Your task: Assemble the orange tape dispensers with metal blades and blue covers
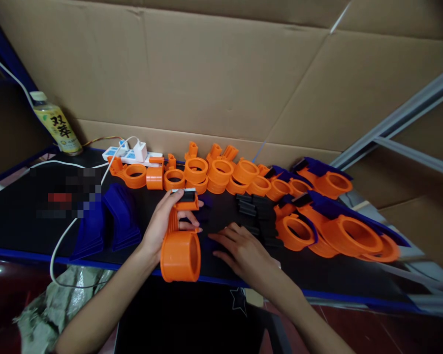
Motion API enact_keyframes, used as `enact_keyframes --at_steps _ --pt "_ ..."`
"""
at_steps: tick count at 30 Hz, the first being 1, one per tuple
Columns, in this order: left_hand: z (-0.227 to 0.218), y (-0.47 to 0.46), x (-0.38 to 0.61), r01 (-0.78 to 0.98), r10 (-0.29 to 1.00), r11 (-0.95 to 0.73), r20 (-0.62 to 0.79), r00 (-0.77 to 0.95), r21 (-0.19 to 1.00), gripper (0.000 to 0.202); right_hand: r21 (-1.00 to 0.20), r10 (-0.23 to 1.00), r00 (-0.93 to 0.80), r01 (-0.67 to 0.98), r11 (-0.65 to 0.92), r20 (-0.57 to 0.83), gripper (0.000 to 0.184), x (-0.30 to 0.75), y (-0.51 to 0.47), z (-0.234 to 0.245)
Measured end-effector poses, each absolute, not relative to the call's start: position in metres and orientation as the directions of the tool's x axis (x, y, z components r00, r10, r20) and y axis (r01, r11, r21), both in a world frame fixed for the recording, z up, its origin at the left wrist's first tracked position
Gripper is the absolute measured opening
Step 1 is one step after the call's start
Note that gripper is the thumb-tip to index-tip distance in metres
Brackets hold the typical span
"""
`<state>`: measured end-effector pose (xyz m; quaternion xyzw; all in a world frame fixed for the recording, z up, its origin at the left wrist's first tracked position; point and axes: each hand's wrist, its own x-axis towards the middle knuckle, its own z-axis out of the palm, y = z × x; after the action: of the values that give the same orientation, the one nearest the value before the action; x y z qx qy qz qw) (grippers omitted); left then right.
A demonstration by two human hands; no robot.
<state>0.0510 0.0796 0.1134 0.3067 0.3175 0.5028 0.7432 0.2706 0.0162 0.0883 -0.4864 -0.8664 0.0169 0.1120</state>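
My left hand (161,223) grips an orange plastic tape-dispenser body (180,248) by its handle, the wide ring end toward me, a black toothed cutter piece (187,194) at its far tip. My right hand (239,250) lies flat on the black table (29,231) just right of the dispenser, fingers stretched out toward the left over small dark parts. A pile of black clips (256,214) sits just beyond the right hand.
A row of orange dispenser bodies (214,174) lines the back; assembled orange-and-blue dispensers (339,231) lie at right. Blue cover pieces (107,223) stack at left. A white power strip (133,155), a white cable (61,243) and a drink bottle (57,123) stand at back left, against cardboard walls.
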Motion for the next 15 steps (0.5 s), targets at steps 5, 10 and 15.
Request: enact_keyframes --at_steps 5,10,15 --pt "0.1111 0.0791 0.0558 -0.538 0.916 0.369 -0.197 0.351 0.758 0.038 -0.212 0.87 -0.462 0.845 0.491 0.173 0.024 0.2658 0.0187 0.0895" --pt "0.1088 0.0768 0.0574 -0.537 0.904 0.375 -0.172 0.39 0.756 0.037 -0.306 0.877 -0.452 0.822 0.48 0.164 0.037 0.265 0.0224 0.0913" --pt "0.1081 0.0754 0.0598 -0.531 0.892 0.405 -0.195 0.407 0.744 0.035 -0.367 0.887 -0.406 0.808 0.46 0.218 0.025 0.2709 0.0236 0.0905"
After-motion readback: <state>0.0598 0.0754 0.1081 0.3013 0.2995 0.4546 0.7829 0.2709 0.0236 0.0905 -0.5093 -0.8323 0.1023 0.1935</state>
